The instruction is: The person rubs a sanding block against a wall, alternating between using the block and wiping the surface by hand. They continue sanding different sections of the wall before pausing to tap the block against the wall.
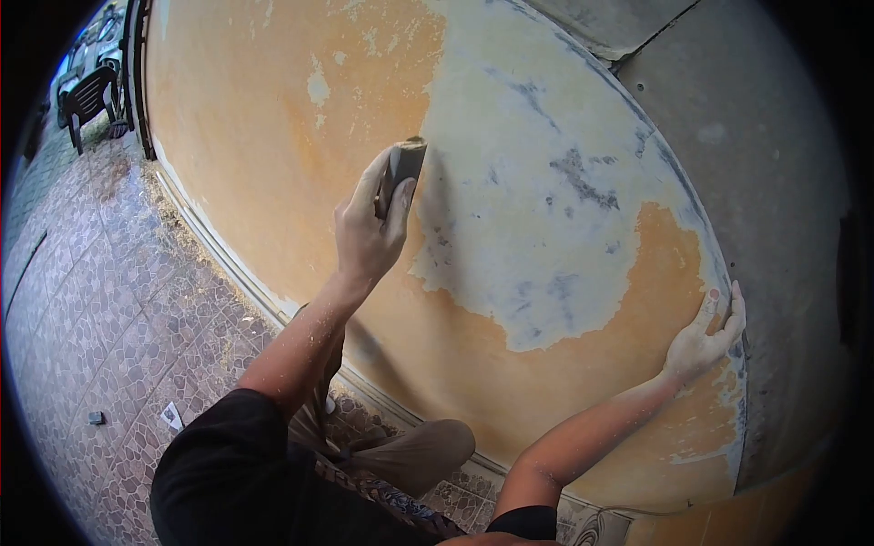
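Observation:
My left hand (369, 227) is closed around a dark block (403, 173) with a pale, worn top end, held at the orange-painted wall (264, 118). Beside the block begins a large pale patch (501, 218) with grey-blue marks, where the orange paint is absent. Fine dust speckles my left forearm. Over at the right, my right hand (701, 344) rests against the wall's curved edge with thumb and fingers apart. Dust whitens that hand, and nothing shows in it. Whether the block touches the wall is unclear.
Patterned paving (118, 300) lies at the left, with a small dark block (96, 418) and a paper scrap (171, 416) on it. A dark plastic chair (89, 98) stands at upper left. My bent knee (428, 450) is near the wall's base. Grey concrete (756, 155) borders the right edge.

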Motion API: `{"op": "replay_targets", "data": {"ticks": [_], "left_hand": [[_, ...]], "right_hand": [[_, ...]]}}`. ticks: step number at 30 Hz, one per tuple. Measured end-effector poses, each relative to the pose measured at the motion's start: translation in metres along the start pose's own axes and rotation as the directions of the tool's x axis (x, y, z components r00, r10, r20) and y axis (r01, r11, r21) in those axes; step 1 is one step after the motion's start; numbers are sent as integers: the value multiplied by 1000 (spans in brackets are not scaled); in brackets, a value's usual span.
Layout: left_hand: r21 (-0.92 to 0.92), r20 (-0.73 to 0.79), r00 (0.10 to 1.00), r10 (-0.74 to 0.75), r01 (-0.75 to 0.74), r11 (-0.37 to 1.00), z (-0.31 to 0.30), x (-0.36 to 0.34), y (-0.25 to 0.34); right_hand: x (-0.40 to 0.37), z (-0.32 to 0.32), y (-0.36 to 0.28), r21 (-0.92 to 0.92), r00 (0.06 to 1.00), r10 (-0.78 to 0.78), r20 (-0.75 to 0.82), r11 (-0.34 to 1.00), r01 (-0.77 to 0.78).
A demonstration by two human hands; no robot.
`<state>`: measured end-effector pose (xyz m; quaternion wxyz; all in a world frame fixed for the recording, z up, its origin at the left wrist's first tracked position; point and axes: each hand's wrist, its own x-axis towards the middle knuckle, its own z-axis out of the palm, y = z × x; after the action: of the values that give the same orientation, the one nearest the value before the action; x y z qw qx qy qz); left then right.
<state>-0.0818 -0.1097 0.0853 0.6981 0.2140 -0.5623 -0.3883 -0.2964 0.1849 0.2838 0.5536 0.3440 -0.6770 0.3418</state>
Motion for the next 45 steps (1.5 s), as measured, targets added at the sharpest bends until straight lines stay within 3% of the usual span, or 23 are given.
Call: {"op": "replay_targets", "data": {"ticks": [2, 7, 10, 14, 15, 16, 19, 21, 23, 27, 31, 33, 36, 39, 44, 45], "left_hand": [[168, -55, 987, 152, -141, 976, 9, 20, 0], [173, -146, 956, 252, -226, 959, 24, -2, -4], [191, 8, 980, 198, -195, 962, 16, -48, -18], [252, -77, 951, 299, -272, 929, 22, -11, -14], [206, -140, 966, 216, -185, 961, 26, 27, 6], [321, -147, 949, 279, -221, 921, 25, 43, 17], [200, -178, 957, 228, -192, 961, 31, 46, 15], [214, -47, 989, 138, -125, 969, 22, 14, 7], [248, 11, 984, 178, -175, 953, 16, -20, -14], [245, 48, 976, 212, -218, 945, 14, 1, -8], [151, -95, 984, 154, -138, 979, 27, 48, 11], [6, -168, 986, -14, 15, 1000, 34, 36, 9], [76, -73, 995, 69, -64, 995, 32, -37, -16], [129, 64, 997, 36, -44, 991, 19, -43, -23], [-88, -156, 988, -19, 6, 996, 31, 50, 8], [-35, -196, 980, 24, -31, 999, 36, 47, 6]], "right_hand": [[0, 0, -2, -10, 1000, 18, -6, 1000, -18], [0, 3, 5, 1, 999, 0, -35, 1000, 0], [0, 7, 4, 9, 999, 7, -52, 1000, -6], [0, 9, 6, 18, 997, 20, -72, 1000, -19], [-1, 5, 7, 5, 998, 17, -58, 1000, -16], [-1, 5, 5, 8, 999, 10, -50, 1000, -10], [0, 4, 4, 10, 999, -4, -49, 1000, 5], [-1, 6, 5, 14, 999, -5, -50, 1000, 6], [-1, 9, 7, 14, 996, 25, -84, 1000, -24], [0, 11, 4, 11, 993, 71, -89, 997, -70], [-1, 6, 0, 9, 996, 68, -59, 998, -68], [-1, 5, 1, 6, 998, 46, -48, 999, -46], [0, 8, 4, 13, 997, 47, -63, 999, -46], [-1, 11, 7, 5, 995, 32, -91, 999, -32], [-1, 5, 2, 9, 999, 17, -52, 1000, -17], [-1, 4, 2, 8, 998, 19, -54, 1000, -19]]}}
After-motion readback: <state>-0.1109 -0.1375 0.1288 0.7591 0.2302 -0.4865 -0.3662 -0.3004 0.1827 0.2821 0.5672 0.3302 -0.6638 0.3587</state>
